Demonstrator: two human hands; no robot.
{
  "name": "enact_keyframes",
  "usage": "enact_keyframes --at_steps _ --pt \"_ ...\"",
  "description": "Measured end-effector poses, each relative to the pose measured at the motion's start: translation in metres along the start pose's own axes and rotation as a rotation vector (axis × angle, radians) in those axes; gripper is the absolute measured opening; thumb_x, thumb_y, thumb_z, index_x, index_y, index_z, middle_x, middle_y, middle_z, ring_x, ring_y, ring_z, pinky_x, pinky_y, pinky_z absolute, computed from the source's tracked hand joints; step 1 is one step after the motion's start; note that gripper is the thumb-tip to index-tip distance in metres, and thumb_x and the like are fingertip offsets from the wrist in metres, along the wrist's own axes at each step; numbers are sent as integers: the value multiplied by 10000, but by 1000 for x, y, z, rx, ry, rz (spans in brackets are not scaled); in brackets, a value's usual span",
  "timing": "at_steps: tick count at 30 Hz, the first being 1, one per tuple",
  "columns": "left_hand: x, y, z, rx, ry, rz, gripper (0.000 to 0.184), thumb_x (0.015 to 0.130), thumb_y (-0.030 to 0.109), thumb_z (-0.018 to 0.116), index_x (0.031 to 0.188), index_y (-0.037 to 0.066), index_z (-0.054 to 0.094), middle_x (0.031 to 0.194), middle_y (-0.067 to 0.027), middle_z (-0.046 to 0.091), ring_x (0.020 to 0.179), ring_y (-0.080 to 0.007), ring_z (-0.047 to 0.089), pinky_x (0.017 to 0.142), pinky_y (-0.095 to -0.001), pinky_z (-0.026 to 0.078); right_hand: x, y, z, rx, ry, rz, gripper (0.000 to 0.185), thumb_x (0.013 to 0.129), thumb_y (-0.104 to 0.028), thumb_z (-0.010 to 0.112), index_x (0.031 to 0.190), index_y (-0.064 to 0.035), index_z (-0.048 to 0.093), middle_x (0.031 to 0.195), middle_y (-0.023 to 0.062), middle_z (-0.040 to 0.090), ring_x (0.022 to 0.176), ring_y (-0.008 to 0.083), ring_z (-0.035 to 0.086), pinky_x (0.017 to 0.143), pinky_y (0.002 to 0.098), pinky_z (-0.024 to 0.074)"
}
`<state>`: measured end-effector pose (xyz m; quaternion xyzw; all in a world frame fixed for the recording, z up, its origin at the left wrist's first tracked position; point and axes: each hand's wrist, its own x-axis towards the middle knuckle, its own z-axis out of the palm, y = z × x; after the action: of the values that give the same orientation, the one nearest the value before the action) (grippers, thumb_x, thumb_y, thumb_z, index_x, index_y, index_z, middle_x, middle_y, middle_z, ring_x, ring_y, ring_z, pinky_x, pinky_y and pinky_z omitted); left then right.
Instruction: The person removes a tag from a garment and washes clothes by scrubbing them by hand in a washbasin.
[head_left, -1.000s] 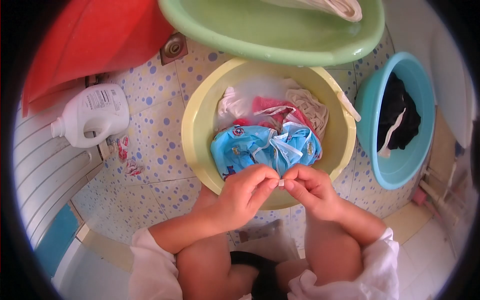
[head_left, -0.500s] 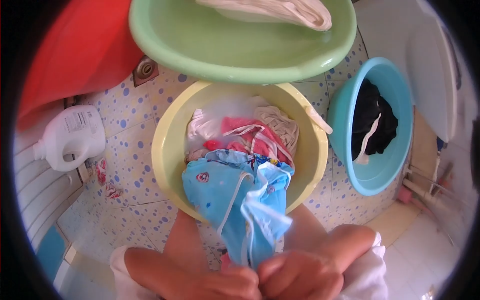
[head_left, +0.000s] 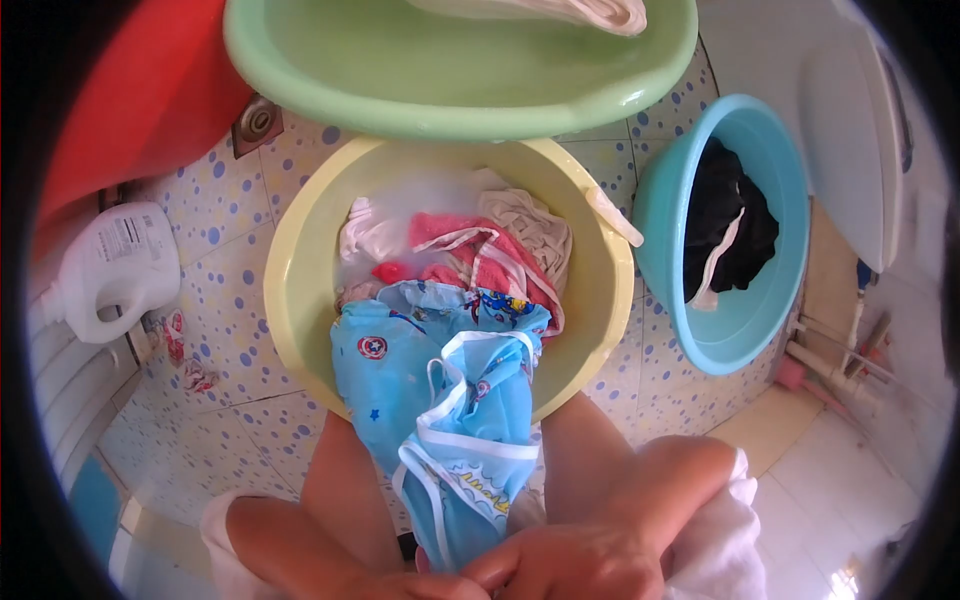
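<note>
A light-blue printed garment (head_left: 440,370) with white trim stretches from the yellow basin (head_left: 285,310) toward my body. Its far end lies in the basin, on top of other wet clothes. Near the bottom edge of the view, my right hand (head_left: 570,565) is closed on the near end of the garment. Close against it, my left hand (head_left: 415,585) grips the same end, though the frame edge cuts off much of it. Pink cloth (head_left: 485,255) and beige cloth (head_left: 530,225) sit in cloudy, foamy water, beside a small red object (head_left: 390,271).
A green basin (head_left: 450,115) with pale cloth (head_left: 580,8) stands beyond the yellow one. At right, a turquoise basin (head_left: 735,350) holds black clothing (head_left: 735,225). A white jug (head_left: 120,260) stands left, near a red surface (head_left: 140,90) and a floor drain (head_left: 258,120).
The whole view has shifted, so the basins sit further left and higher. The garment's near part has unfolded, showing yellow lettering. Both hands still grip its near end.
</note>
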<state>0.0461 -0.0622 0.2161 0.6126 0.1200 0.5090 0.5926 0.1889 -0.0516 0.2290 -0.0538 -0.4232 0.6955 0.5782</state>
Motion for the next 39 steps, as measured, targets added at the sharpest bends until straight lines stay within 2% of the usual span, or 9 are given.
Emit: enact_keyframes --at_steps 11,19,22,26,29,30,33,37,39 --pt "14 -4 7 119 186 258 107 772 135 554 735 67 628 651 -1 581 585 -141 555 503 -249 367 -2 -6 -6 -335 -104 -190 176 848 -60 521 687 0 563 577 71 487 495 165 434 512 308 368" --pt "13 2 -2 6 -130 83 166 755 132 575 909 72 596 864 -51 578 706 -156 532 610 -286 396 -13 -17 -10 -338 -73 -186 158 803 18 512 653 -23 540 517 55 442 449 149 393 488 285 355" --pt "16 3 0 -209 -147 -7 259 745 138 593 991 60 569 900 -66 573 722 -175 534 670 -310 412 -12 -13 -33 -235 -371 -163 146 788 26 511 655 -23 550 515 61 436 457 144 391 492 291 354" --pt "4 -5 -10 -103 -202 52 323 763 151 611 1065 58 541 974 -66 573 833 -200 547 698 -324 412 -15 -3 -31 -209 -91 -55 89 795 -25 512 716 -35 552 579 70 464 514 174 428 530 325 386" --pt "-17 -46 -15 -189 99 -146 85 852 83 530 924 41 516 673 -14 458 582 -134 443 570 -262 383 -26 13 -54 -271 317 222 85 877 -96 444 885 -40 508 628 60 480 599 153 465 588 305 413" --pt "-12 -49 -8 -254 533 -600 97 922 138 438 903 44 442 709 -17 448 644 -110 445 587 -244 385 -32 18 -61 -290 456 327 112 904 -119 422 942 -42 494 645 57 485 628 146 477 607 298 423" --pt "-17 -99 -31 -437 801 -845 153 957 189 370 876 63 404 837 -49 499 793 -109 489 653 -245 420 -34 40 -107 -99 646 541 170 935 -168 386 1022 -47 469 610 12 454 586 145 439 666 292 405" --pt "-20 -117 -35 -374 863 -866 146 956 190 370 891 62 396 910 -74 516 873 -129 539 712 -275 467 -42 59 -133 -59 615 653 212 927 -158 414 1105 -47 445 761 29 520 756 147 494 755 301 408" --pt "-24 -119 -38 -367 834 -802 135 949 181 390 911 51 395 982 -93 524 941 -172 567 757 -310 498 -36 65 -128 -522 664 624 271 911 -104 451 1172 -33 432 999 75 521 948 132 492 824 262 397"
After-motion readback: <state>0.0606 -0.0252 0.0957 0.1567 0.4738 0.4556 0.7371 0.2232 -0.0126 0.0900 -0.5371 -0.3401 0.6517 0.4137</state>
